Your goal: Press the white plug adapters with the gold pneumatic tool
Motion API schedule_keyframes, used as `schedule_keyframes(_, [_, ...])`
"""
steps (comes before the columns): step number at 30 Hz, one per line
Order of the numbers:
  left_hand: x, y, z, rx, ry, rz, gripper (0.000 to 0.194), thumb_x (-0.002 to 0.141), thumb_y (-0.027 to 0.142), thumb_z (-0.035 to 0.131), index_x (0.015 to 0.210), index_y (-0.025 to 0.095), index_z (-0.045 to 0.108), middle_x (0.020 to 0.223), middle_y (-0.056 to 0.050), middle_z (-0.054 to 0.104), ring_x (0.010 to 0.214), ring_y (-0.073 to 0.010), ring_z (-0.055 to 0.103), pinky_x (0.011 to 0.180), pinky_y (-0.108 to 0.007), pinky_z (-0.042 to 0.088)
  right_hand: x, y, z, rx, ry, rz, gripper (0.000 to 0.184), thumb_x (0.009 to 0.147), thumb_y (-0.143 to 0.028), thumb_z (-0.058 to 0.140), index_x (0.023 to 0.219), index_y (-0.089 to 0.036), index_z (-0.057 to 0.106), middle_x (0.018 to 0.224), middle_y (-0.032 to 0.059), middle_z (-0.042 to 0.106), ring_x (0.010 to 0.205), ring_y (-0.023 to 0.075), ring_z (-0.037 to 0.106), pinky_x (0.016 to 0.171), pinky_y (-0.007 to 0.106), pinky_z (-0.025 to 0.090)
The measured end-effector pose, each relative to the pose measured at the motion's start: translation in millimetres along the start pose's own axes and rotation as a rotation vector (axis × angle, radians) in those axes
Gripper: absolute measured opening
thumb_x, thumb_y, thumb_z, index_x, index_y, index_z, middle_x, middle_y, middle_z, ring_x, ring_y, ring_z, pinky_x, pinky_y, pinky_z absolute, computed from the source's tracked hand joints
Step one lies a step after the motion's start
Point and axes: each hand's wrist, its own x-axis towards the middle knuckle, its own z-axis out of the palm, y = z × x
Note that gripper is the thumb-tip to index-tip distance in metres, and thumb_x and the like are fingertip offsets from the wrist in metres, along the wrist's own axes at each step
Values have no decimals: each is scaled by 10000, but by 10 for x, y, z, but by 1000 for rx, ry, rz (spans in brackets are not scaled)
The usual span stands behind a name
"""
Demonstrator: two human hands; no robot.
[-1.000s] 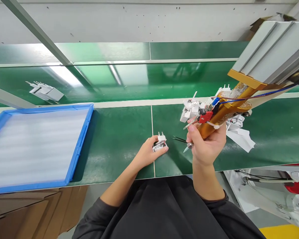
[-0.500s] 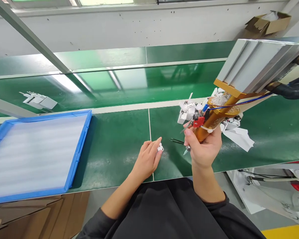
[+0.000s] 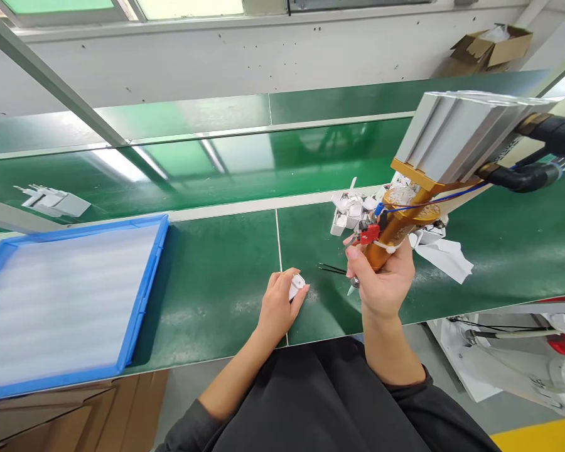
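Note:
My left hand [image 3: 279, 306] is closed round a small white plug part [image 3: 296, 285] on the green bench [image 3: 216, 282]. My right hand [image 3: 382, 282] grips the gold handle of a hanging tool [image 3: 395, 232], with a red switch and blue wires near my thumb. The tool's grey metal body [image 3: 461, 135] rises up to the right. Thin black tweezers [image 3: 332, 269] lie on the bench between my hands. A heap of white plug parts [image 3: 353, 210] sits just behind the tool.
A blue tray [image 3: 141, 295] lined with white foam lies at the left. More white plug parts [image 3: 51, 201] lie on the shiny green conveyor [image 3: 263, 157] behind. A cardboard box [image 3: 492, 44] stands at the far right. Cardboard lies below the bench's left edge.
My left hand turned the white plug part over and closed round it, so its prongs no longer show. The view shifted, with the tool lower and a little to the left in the picture.

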Motion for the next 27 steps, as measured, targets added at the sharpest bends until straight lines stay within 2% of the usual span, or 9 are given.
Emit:
schedule_keyframes(5, [9, -28, -38, -48, -52, -3, 241, 983, 286, 556, 1211, 210, 551, 1006, -55, 682, 909, -196, 624, 809, -312, 543, -6, 1, -43, -10, -18, 37, 187, 822, -216, 725, 936, -236, 578, 531, -101, 527, 408, 88, 482, 419, 251, 426])
schedule_keyframes(9, [16, -25, -105, -57, -130, -78, 229, 974, 321, 566, 1177, 216, 593, 938, -35, 663, 813, -175, 631, 745, -292, 534, -10, 11, -76, -9, -12, 31, 190, 814, -191, 721, 939, -229, 583, 535, -103, 531, 420, 87, 488, 444, 255, 451])
schedule_keyframes(11, [28, -38, -139, -62, -170, -75, 237, 974, 333, 563, 1176, 215, 601, 931, -34, 661, 802, -175, 632, 739, -292, 533, -12, 16, -90, -16, -5, 35, 189, 809, -186, 722, 936, -225, 588, 548, -99, 542, 428, 86, 493, 463, 261, 466])
schedule_keyframes(16, [82, -116, -207, -39, -287, -6, 261, 995, 352, 529, 1212, 216, 581, 966, -42, 676, 855, -183, 642, 757, -292, 540, -12, 19, -103, -38, 6, 53, 178, 814, -224, 722, 912, -224, 573, 555, -97, 547, 422, 83, 490, 462, 262, 468])
schedule_keyframes(21, [91, -147, -207, 207, -382, 136, 316, 993, 446, 510, 1193, 206, 563, 964, -54, 693, 871, -223, 650, 731, -320, 541, -15, 36, -118, -42, 21, 70, 193, 808, -242, 730, 915, -217, 571, 597, -79, 600, 412, 77, 492, 421, 242, 443])
schedule_keyframes(23, [128, -203, -245, 262, -408, 145, 338, 992, 446, 505, 1214, 196, 556, 991, -65, 698, 893, -231, 668, 756, -325, 545, -13, 48, -142, -34, 28, 79, 197, 800, -234, 737, 910, -212, 576, 642, -65, 636, 409, 71, 497, 404, 232, 429])
schedule_keyframes(25, [227, -342, -355, 308, -354, 24, 364, 988, 428, 504, 1253, 181, 540, 1076, -95, 697, 937, -242, 685, 800, -337, 547, -7, 58, -185, -18, 29, 87, 191, 793, -217, 741, 899, -208, 582, 694, -48, 671, 416, 66, 507, 401, 224, 429])
schedule_keyframes(27, [386, -579, -543, 390, -229, -218, 431, 979, 426, 505, 1319, 161, 501, 1157, -140, 678, 987, -279, 690, 825, -373, 546, 5, 69, -245, -6, 23, 97, 178, 790, -198, 740, 888, -207, 592, 732, -34, 695, 425, 63, 513, 403, 219, 437])
